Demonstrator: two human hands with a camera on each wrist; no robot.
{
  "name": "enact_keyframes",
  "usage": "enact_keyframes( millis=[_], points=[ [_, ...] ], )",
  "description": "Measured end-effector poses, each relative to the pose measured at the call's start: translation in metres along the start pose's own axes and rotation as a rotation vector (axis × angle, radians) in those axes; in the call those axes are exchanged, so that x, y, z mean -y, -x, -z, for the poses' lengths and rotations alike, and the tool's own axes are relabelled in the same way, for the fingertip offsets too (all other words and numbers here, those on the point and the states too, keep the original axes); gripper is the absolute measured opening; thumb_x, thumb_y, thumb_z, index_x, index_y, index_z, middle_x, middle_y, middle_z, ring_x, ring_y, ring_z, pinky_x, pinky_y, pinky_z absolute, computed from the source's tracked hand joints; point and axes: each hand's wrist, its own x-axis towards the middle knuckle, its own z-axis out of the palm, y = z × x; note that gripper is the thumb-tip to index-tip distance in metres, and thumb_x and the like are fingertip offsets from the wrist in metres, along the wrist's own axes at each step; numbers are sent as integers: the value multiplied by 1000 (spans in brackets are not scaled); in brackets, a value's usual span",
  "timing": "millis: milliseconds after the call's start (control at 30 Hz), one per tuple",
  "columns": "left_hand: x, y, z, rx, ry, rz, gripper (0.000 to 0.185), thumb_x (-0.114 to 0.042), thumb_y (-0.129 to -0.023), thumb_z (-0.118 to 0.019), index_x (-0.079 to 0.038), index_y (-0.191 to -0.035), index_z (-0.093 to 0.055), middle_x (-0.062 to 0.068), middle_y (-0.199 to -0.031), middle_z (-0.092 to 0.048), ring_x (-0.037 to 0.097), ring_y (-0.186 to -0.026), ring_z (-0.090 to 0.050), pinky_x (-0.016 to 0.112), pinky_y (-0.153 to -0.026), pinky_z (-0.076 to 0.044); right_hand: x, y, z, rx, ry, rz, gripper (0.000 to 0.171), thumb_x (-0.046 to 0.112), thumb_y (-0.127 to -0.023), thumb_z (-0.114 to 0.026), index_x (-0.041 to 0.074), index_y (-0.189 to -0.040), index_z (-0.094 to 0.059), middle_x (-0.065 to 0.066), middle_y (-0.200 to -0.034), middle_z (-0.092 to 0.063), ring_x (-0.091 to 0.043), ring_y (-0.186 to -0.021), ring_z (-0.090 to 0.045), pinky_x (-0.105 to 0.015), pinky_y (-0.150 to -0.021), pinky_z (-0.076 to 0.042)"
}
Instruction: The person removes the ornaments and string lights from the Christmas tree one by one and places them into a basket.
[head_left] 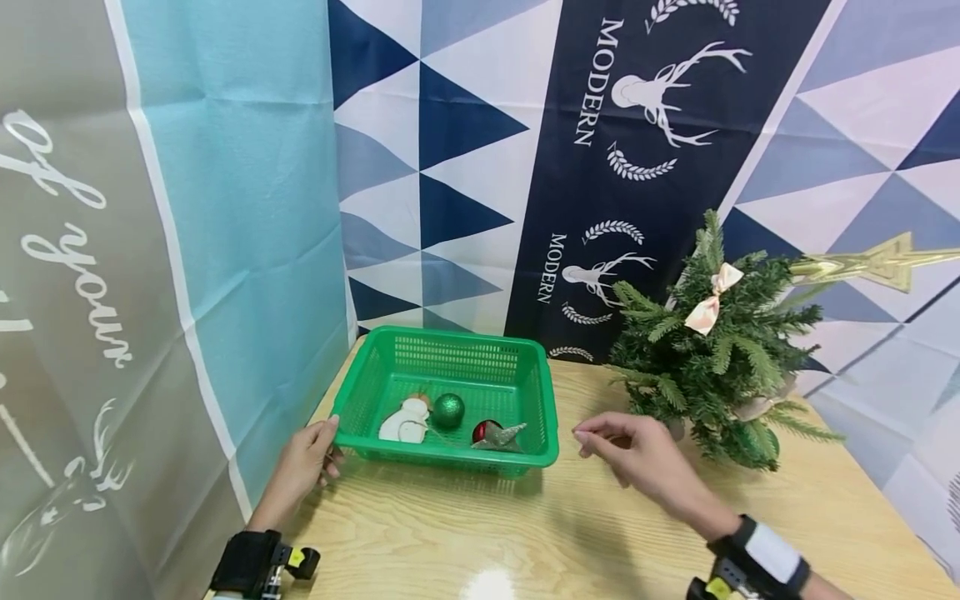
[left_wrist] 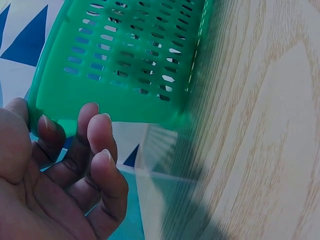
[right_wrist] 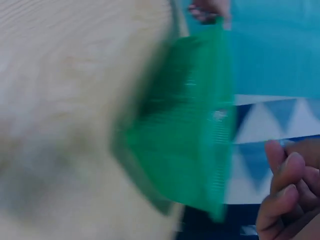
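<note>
From the head view, your left hand (head_left: pixel 303 467) grasps the near left corner of the green basket (head_left: pixel 450 454), which sits on the wooden worktop (head_left: pixel 540 533) with ornaments inside; your right hand (head_left: pixel 641 458) hovers right of it, fingers loosely curled, holding nothing. At your left wrist, fingers (left_wrist: pixel 97 137) curl round the basket's rim (left_wrist: pixel 100 102). The right wrist view is blurred; the basket (right_wrist: pixel 190 145) is apart from your fingers (right_wrist: pixel 282 192).
</note>
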Motion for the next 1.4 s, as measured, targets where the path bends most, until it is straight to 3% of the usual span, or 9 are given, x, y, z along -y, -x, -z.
enact_keyframes(
  millis=[133, 233, 300, 400, 500, 600, 733, 1033, 1400],
  points=[
    [-1, 0, 3, 1, -2, 24, 59, -59, -108, -39, -3, -106, -56, 16, -93, -63, 28, -73, -61, 36, -62, -52, 37, 11, 45, -89, 124, 124, 17, 26, -102, -69, 15, -115, -73, 2, -85, -72, -14, -53, -57, -28, -43, -48],
    [-2, 0, 6, 6, -3, 32, 58, -58, -108, -39, -3, -108, -56, 16, -94, -63, 28, -73, -61, 37, -63, -52, 58, 10, 84, -268, 284, 229, 17, 24, -104, -68, 11, -114, -74, 1, -78, -71, -13, -51, -60, -26, -42, -48],
    [-2, 1, 8, 6, -2, 33, 58, -59, -108, -38, -4, -109, -56, 17, -94, -63, 28, -73, -61, 37, -63, -52, 64, 2, 109, -412, 458, 285, 19, 24, -104, -68, 8, -111, -75, 2, -67, -66, -11, -44, -53, -23, -39, -41],
    [-1, 0, 9, -6, 0, 23, 59, -59, -108, -38, -3, -105, -55, 17, -92, -63, 28, -72, -61, 37, -61, -51, 61, -15, 138, -544, 694, 269, 26, 27, -104, -67, 3, -108, -76, 1, -51, -51, -14, -36, -39, -28, -34, -29],
    [2, 1, 9, -7, -14, -2, 59, -58, -109, -37, -2, -101, -54, 17, -91, -63, 27, -70, -61, 39, -59, -51, 50, -30, 155, -512, 827, 153, 37, 35, -105, -62, 1, -111, -75, 0, -45, -38, -17, -37, -32, -32, -35, -24],
    [4, 2, 7, 6, -20, -28, 59, -58, -109, -36, -3, -95, -52, 16, -90, -63, 27, -69, -60, 40, -58, -51, 39, -39, 163, -451, 840, 44, 45, 41, -107, -58, 0, -115, -74, -1, -47, -38, -21, -41, -36, -36, -37, -28],
    [4, 3, 3, 12, -7, -40, 59, -59, -109, -37, -3, -96, -53, 16, -88, -62, 27, -67, -60, 41, -57, -50, 30, -45, 168, -425, 846, -5, 48, 45, -105, -59, 0, -112, -77, -2, -48, -36, -22, -46, -35, -36, -40, -26],
    [-4, -1, 2, 15, 11, 21, 60, -59, -108, -40, -2, -105, -55, 19, -93, -64, 28, -71, -61, 35, -60, -51, 22, -50, 172, -448, 743, -37, 45, 43, -105, -61, 1, -113, -77, -2, -49, -41, -21, -45, -35, -33, -42, -24],
    [1, 0, 2, 14, 10, -15, 56, -55, -111, -38, -1, -105, -54, 20, -94, -63, 29, -72, -61, 41, -61, -52, 17, -50, 168, -521, 681, -24, 42, 38, -105, -57, 1, -110, -78, -1, -56, -60, -21, -43, -40, -33, -42, -24]
  ],
)
